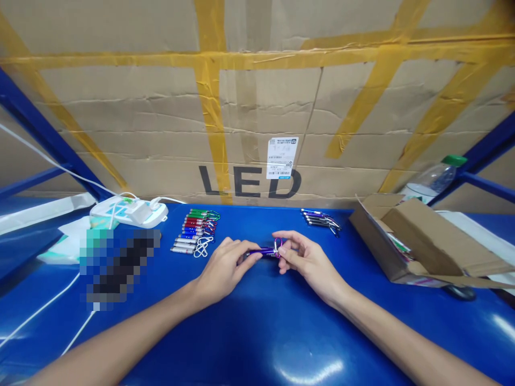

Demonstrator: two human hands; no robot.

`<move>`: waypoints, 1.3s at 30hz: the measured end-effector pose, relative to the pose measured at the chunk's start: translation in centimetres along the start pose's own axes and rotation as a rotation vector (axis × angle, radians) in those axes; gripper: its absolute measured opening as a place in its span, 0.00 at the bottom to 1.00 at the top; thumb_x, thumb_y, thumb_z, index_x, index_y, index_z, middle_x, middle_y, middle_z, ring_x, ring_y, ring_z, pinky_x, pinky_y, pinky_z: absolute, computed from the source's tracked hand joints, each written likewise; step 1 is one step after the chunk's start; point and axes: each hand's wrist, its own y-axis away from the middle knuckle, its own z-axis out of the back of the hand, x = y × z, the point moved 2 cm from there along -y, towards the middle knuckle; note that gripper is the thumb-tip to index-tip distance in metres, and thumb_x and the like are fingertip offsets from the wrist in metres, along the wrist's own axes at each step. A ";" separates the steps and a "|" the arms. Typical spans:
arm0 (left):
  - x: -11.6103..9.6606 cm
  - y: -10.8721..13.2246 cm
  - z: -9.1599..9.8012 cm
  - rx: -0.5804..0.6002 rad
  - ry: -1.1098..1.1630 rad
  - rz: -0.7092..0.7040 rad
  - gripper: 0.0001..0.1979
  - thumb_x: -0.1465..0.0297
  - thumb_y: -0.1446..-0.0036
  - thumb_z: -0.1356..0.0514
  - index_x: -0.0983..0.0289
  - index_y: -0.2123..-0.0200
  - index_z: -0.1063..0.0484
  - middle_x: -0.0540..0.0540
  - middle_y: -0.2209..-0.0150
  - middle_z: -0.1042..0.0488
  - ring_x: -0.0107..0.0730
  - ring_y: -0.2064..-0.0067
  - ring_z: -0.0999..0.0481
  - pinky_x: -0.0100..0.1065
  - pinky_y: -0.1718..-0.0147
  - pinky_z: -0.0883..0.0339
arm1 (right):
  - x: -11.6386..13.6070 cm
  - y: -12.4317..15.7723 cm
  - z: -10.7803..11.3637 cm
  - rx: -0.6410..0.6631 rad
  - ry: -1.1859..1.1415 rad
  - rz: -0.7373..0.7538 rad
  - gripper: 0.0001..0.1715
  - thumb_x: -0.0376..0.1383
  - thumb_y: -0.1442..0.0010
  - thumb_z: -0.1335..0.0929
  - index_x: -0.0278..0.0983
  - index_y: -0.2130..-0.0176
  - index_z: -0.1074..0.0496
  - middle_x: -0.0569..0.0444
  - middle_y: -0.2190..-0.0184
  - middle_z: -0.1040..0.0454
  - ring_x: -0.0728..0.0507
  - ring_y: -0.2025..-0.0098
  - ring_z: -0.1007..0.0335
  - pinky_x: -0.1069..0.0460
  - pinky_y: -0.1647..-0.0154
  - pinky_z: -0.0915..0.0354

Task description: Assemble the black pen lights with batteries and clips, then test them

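Observation:
Above the middle of the blue table, my left hand [228,268] pinches one end of a small purple keychain flashlight [267,252]. At its other end, the thumb and fingers of my right hand [308,261] close on a pinkish-purple carabiner clip [278,246]. The flashlight lies level between both hands, its left end partly covered by my fingers. To the left of my left hand, a column of similar flashlights [191,231] in green, red, blue and silver lies with the clips to the right. Beyond my right hand is a smaller group of blue and black flashlights [318,219].
An open cardboard box [396,271] stands at right, with a green-capped plastic bottle [436,179] behind it. A white power strip [132,212], a tissue pack [66,244] and a blurred-out dark object [124,265] are at left, among white cables. A large taped carton [249,118] walls the back.

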 end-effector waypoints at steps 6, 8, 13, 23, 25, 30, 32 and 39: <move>0.5 -0.3 0.2 0.036 0.104 0.005 0.12 0.63 0.22 0.46 0.59 0.47 0.24 0.54 0.51 0.17 0.36 0.55 0.20 0.38 0.53 0.34 | 0.0 0.0 -0.2 0.047 0.033 0.069 0.24 0.52 0.37 0.22 0.40 0.54 0.27 0.57 0.69 0.24 0.45 0.70 0.21 0.47 0.65 0.21; 0.7 -0.3 0.2 0.030 0.116 0.009 0.11 0.64 0.22 0.45 0.58 0.46 0.25 0.55 0.50 0.17 0.37 0.52 0.19 0.39 0.51 0.34 | 0.1 0.1 -0.3 0.044 0.049 0.083 0.24 0.53 0.37 0.23 0.39 0.55 0.27 0.56 0.68 0.23 0.44 0.69 0.19 0.46 0.63 0.20; 0.7 -0.2 0.2 0.018 0.108 -0.031 0.10 0.66 0.23 0.44 0.58 0.46 0.25 0.55 0.50 0.17 0.38 0.52 0.19 0.40 0.48 0.34 | 0.6 0.5 -0.3 0.030 0.140 0.132 0.23 0.54 0.33 0.26 0.39 0.55 0.27 0.53 0.69 0.19 0.42 0.67 0.17 0.46 0.62 0.20; 0.8 -0.1 0.1 0.009 0.200 0.047 0.11 0.63 0.23 0.44 0.58 0.46 0.24 0.55 0.52 0.17 0.36 0.55 0.20 0.38 0.52 0.29 | 0.8 0.7 -0.3 0.029 0.146 0.124 0.22 0.53 0.33 0.26 0.39 0.58 0.28 0.52 0.71 0.17 0.44 0.73 0.20 0.48 0.69 0.23; 0.8 -0.2 0.2 0.020 0.194 -0.010 0.12 0.65 0.23 0.44 0.58 0.43 0.24 0.56 0.50 0.17 0.38 0.51 0.20 0.40 0.48 0.30 | 0.7 0.8 -0.2 0.021 0.175 0.127 0.21 0.53 0.32 0.26 0.39 0.58 0.29 0.51 0.71 0.16 0.44 0.74 0.21 0.49 0.70 0.24; 0.8 -0.2 0.5 0.014 0.120 -0.131 0.12 0.68 0.23 0.44 0.59 0.42 0.25 0.58 0.48 0.17 0.40 0.48 0.21 0.44 0.45 0.32 | 0.5 1.0 0.0 0.013 0.294 0.179 0.18 0.51 0.28 0.29 0.39 0.58 0.27 0.51 0.68 0.15 0.45 0.73 0.21 0.49 0.69 0.25; 0.7 -0.2 0.6 0.021 0.113 -0.140 0.12 0.69 0.23 0.44 0.59 0.43 0.25 0.57 0.49 0.17 0.39 0.49 0.21 0.43 0.45 0.33 | 0.5 1.1 0.1 0.011 0.334 0.203 0.17 0.50 0.27 0.30 0.39 0.57 0.27 0.52 0.68 0.16 0.45 0.73 0.21 0.49 0.68 0.25; 0.6 -0.1 0.5 0.016 0.130 -0.144 0.11 0.69 0.23 0.44 0.59 0.42 0.26 0.56 0.49 0.17 0.38 0.50 0.20 0.41 0.46 0.34 | 0.7 1.5 0.2 0.002 0.497 0.302 0.12 0.46 0.24 0.32 0.41 0.56 0.25 0.53 0.66 0.18 0.45 0.70 0.20 0.50 0.66 0.26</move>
